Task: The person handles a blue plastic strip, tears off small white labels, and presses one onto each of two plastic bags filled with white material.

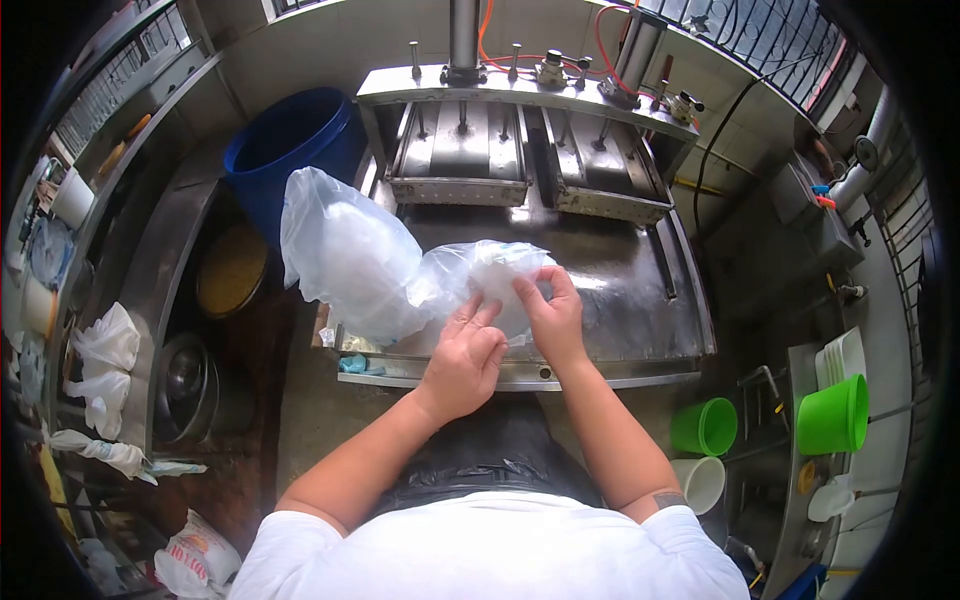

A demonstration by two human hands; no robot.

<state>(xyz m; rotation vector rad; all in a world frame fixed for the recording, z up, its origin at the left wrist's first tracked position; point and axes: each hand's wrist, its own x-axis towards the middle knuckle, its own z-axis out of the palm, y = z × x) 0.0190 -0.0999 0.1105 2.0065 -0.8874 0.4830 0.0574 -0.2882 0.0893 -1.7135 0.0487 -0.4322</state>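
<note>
In front of me, a thin clear plastic bag (478, 272) is bunched up over the near part of a steel press table (610, 325). My right hand (552, 312) pinches its right side between thumb and fingers. From below, my left hand (466, 352) grips the lower edge, its fingertips partly hidden by the film. Left of the hands, a bigger puffed-up clear plastic bag (350, 250) overlaps the first one and hangs over the table's left side. A small blue plastic scrap (353, 364) lies at the front left corner.
Two perforated metal press boxes (460, 190) stand at the table's back under a steel frame (530, 88). A blue barrel (290, 135) is behind left. Green buckets (832, 413) sit to the right; a shelf (150, 330) with white bags runs along the left.
</note>
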